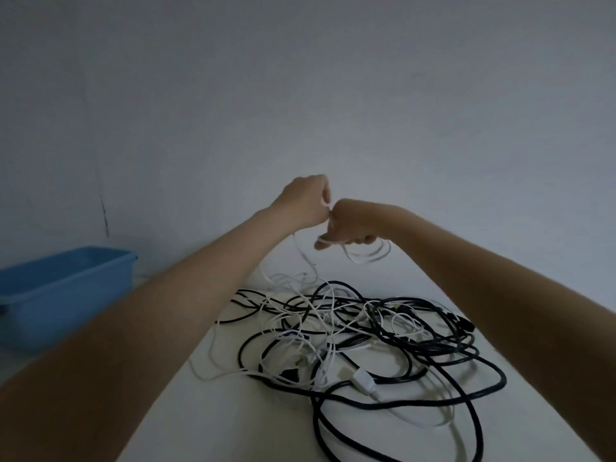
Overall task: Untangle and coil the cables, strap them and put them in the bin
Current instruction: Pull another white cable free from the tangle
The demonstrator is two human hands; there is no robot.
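Against a bare grey wall, on a white table (213, 411): still lying tangled, the cable pile (360, 335). Coiling one white cable (363, 255), right hand (350, 221) gripping loops, left hand (306, 198) pinching the strand; sitting unfilled, the blue bin (63, 288).

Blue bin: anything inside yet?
No cable shows in the blue bin; the visible far inner wall is bare. Its floor is hidden by the near wall and the left forearm. The cable tangle lies on the table.

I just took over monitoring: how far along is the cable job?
Early. Done: nothing visible in the blue bin. In hand: left hand and right hand hold small loops of a thin white cable. Left: the black-and-white tangle on the table, strapping, binning.
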